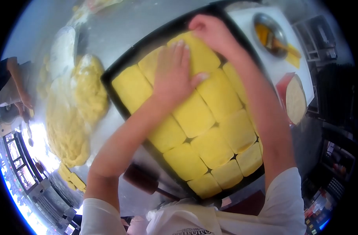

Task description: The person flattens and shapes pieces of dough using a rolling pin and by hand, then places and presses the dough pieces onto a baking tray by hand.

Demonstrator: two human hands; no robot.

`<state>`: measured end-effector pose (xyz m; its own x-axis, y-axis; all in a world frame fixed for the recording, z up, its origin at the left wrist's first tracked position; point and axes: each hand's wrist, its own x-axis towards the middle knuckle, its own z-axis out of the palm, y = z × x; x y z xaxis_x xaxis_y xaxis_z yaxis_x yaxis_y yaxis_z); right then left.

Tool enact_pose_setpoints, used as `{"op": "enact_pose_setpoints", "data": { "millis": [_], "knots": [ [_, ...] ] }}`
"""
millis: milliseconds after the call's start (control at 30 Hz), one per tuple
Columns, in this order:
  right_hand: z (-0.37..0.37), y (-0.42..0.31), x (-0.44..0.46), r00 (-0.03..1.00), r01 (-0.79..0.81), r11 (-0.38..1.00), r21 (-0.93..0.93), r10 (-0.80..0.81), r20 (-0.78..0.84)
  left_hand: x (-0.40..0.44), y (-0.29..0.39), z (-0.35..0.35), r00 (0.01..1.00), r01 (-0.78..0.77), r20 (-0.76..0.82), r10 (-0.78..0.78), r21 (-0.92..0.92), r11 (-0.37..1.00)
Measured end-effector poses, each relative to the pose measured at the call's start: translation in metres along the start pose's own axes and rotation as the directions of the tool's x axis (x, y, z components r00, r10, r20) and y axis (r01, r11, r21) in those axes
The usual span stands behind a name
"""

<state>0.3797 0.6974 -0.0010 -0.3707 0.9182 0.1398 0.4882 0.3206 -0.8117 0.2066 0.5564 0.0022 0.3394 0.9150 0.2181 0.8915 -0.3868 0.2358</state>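
A black tray (120,102) holds rows of flat yellow dough pieces (194,115) lying close together. My left hand (174,70) rests flat on the dough near the far side, fingers spread and pointing away from me. At the tray's far edge, my right hand (210,30) has its fingers curled together by the corner of a far dough piece; whether anything is between them is hidden.
To the left lies a large dough mass (67,117) with a floury scraper-like tool (65,47). At right, a white board (300,58) bears a metal bowl (270,35) with a brush. A dark roller (140,179) lies near me. A person (18,78) stands far left.
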Motion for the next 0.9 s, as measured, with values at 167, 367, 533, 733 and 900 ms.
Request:
{"op": "enact_pose_setpoints", "data": {
  "millis": [167,367,533,733,900],
  "knots": [
    [0.008,-0.004,-0.001,0.994,0.057,0.99,0.132,-0.045,-0.099,0.0,0.005,0.003,1.0,0.009,-0.026,-0.008,0.033,0.999],
    [0.013,-0.003,-0.001,0.989,0.045,0.983,0.179,-0.019,-0.146,0.001,0.004,-0.004,1.0,0.021,0.01,-0.021,0.004,1.0],
    [0.002,-0.011,-0.001,0.992,-0.04,0.996,0.075,0.049,-0.12,0.006,0.001,-0.007,0.995,-0.091,-0.045,0.09,-0.031,0.995],
    [0.002,-0.009,-0.008,0.989,-0.093,0.975,0.202,0.114,-0.094,0.014,-0.004,0.001,0.995,-0.101,-0.027,0.101,-0.002,0.995],
    [-0.008,-0.007,-0.008,0.987,-0.049,0.972,0.228,0.083,-0.14,0.02,0.0,-0.005,0.998,-0.051,0.037,0.054,-0.081,0.995]
  ]
}}
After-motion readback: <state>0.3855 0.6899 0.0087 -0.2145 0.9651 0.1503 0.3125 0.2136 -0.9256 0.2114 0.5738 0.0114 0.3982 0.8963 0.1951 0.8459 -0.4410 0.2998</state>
